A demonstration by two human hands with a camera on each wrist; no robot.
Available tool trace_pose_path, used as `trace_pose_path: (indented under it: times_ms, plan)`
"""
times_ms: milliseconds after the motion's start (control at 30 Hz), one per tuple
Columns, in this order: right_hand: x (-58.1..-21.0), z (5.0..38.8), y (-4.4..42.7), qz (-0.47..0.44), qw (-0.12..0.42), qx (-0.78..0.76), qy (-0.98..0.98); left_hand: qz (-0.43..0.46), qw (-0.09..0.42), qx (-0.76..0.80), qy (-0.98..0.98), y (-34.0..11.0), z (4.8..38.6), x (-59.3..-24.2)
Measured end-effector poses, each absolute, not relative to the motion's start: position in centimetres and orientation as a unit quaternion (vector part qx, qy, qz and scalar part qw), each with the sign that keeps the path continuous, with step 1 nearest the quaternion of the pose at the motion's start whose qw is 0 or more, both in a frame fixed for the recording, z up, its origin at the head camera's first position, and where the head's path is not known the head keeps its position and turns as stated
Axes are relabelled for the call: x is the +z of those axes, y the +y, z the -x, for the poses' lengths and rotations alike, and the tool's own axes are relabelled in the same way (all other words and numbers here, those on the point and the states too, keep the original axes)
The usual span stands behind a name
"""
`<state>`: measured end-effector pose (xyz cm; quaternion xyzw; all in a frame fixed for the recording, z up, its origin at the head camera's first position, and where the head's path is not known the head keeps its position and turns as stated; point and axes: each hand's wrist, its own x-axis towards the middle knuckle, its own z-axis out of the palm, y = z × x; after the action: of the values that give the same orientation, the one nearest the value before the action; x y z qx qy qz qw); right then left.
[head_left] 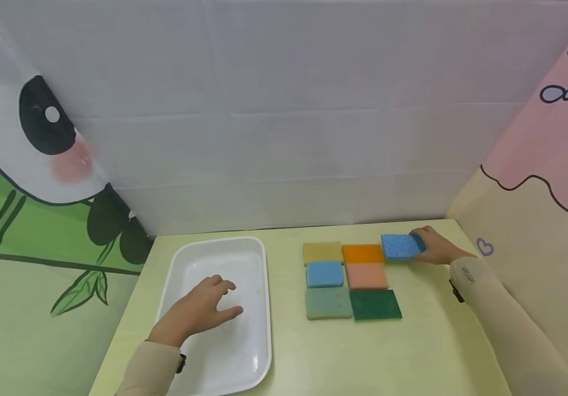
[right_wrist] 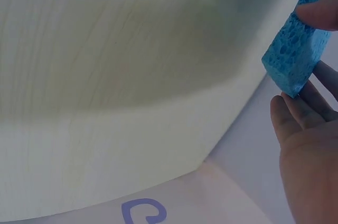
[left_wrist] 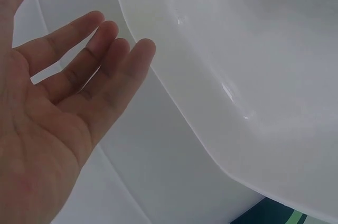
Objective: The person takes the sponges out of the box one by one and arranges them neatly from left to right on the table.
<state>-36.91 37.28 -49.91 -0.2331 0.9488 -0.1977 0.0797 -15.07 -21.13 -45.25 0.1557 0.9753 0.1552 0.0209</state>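
Observation:
My right hand [head_left: 435, 246] pinches a blue porous sponge [head_left: 400, 247] by its right end, at the back right of the table. In the right wrist view the thumb lies on one side of the blue sponge [right_wrist: 298, 49], and the fingers of the right hand [right_wrist: 311, 145] are at its other side. Over the white tray [head_left: 266, 308] hovers my left hand [head_left: 200, 308], fingers relaxed, holding nothing. Left of the blue sponge lie an orange sponge [head_left: 363, 253] and a yellow one [head_left: 322, 252].
Nearer the front are a small light-blue sponge [head_left: 325, 274], a peach sponge [head_left: 366, 276], a pale green sponge [head_left: 328, 303] and a dark green pad [head_left: 375, 304]. A white cloth wall [head_left: 284, 165] stands behind the table [head_left: 343, 357], with printed cloth at both sides.

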Motion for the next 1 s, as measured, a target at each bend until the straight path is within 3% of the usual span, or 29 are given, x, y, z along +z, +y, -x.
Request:
trace_pose_path:
  times_ms: [1000]
  plan:
    - [-53.8,35.3,37.6,0.209,0.111,-0.186,0.954,-0.153,0.026,0.155,0.976,-21.3,13.5,-45.6]
